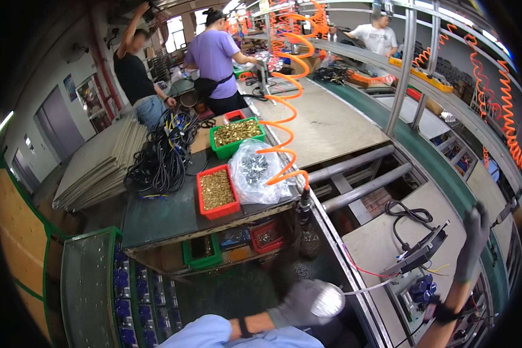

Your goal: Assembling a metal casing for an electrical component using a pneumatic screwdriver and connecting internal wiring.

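My left hand (298,306), in a grey glove, is closed around a shiny silver rounded object (329,301) at the lower middle. A pale cable (368,288) runs from beside it toward a black curved housing (420,252) with loose coloured wires. My right hand (472,246), also gloved, is raised at the right with its fingers stretched upward. Nothing shows in its grip. Just beyond its fingers is a slim dark tool (506,210). Below the housing, a metal-framed assembly with blue parts (423,288) lies beside my right wrist. A black coiled cord (408,213) rests behind the housing.
Red (219,210) and green bins (238,152) of brass-coloured parts stand on the left bench beside a plastic bag (255,173) and black cables (162,151). An orange coiled hose (293,116) hangs over the bench edge. Rollers (368,188) span a gap. Several people work farther back.
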{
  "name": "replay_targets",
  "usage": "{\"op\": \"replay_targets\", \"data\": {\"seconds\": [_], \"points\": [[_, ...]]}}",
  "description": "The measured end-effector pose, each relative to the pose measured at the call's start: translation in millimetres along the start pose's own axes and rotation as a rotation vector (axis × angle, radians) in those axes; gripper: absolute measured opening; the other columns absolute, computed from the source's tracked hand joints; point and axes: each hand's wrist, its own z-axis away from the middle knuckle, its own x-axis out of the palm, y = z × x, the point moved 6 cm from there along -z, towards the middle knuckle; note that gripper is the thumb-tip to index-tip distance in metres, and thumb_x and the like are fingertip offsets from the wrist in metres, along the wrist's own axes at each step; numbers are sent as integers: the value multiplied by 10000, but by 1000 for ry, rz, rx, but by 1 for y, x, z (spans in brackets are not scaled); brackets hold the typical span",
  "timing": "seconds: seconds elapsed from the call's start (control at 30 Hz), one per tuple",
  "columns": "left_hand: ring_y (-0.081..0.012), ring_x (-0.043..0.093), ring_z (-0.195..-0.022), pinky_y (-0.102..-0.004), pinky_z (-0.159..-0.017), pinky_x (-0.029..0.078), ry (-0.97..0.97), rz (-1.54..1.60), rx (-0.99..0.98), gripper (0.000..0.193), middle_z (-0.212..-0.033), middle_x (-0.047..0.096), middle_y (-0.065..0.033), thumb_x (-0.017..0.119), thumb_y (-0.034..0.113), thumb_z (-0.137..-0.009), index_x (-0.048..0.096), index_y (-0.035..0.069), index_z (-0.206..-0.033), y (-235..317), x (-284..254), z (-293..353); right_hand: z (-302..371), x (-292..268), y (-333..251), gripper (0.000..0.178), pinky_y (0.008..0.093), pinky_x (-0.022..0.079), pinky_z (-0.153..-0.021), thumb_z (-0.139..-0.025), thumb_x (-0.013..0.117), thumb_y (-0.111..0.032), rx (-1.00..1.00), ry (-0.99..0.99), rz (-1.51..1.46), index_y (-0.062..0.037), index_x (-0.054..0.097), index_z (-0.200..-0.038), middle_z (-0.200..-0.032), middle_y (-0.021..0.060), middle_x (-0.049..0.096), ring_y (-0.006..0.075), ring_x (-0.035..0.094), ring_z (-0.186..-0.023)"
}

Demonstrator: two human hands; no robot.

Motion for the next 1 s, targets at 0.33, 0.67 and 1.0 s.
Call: {"op": "replay_targets", "data": {"seconds": [0.33,0.67,1.0], "points": [[-394,538,-1031,-496,-900,449,504,-925,-403,790,-1101,566,-182,862,396,-618,522,26,-1228,-143,-246,106,200,-75,43,371,336,481,-1008,-998,545,-99,71,-9,150,71,578,-1326,-1268,144,636,226,629,-1121],[-395,666,-1057,-480,-921,537,588,-696,-777,714,-1161,693,-236,839,419,-730,614,-9,-1255,-307,-334,133,236,-42,28,265,324,563,-819,-866,653,-54,127,-189,386,0,670,-1125,-1017,142,710,201,708,-898],[-415,642,-1060,-517,-903,513,465,-910,-805,784,-1191,675,-187,778,529,-778,542,98,-1389,-333,-322,115,249,6,80,325,350,569,-707,-886,680,-246,269,-301,405,3,695,-1096,-918,152,730,237,718,-738]]}}
